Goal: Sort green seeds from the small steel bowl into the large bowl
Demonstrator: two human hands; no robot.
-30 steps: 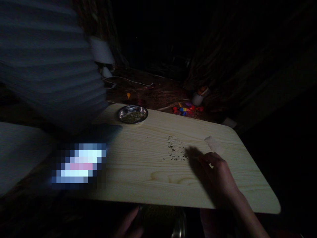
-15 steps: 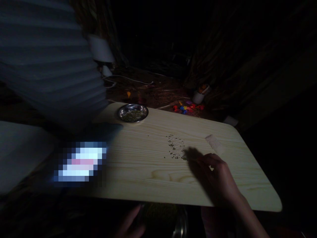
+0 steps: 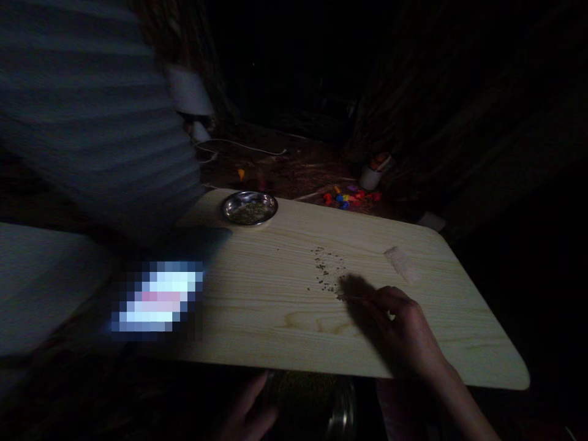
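Note:
A pale wooden board [image 3: 257, 306] lies in front of me in dim light. My right hand [image 3: 399, 331] rests on it at the right, fingers drawn together in a pinch beside a scatter of small dark green bits [image 3: 328, 272]; whether anything is between the fingertips is too dark to see. Below the board's near edge my left hand [image 3: 245, 410] holds the side of a round metal bowl [image 3: 316, 404] with greenish contents. A small steel dish [image 3: 250, 208] of the same greenish stuff sits at the board's far edge. A little whitish patch [image 3: 402, 263] lies past my right hand.
Another person in a striped sleeve [image 3: 92, 116] leans in from the left, over a lit screen [image 3: 158, 297] at the board's left end. Beyond the board lie a white cable [image 3: 243, 147], a white cup [image 3: 370, 177] and bright small toys [image 3: 349, 197] on a dark floor.
My right hand has slid slightly nearer along the board, dragging at the near end of the green bits. The bowl and left hand below the edge show more clearly.

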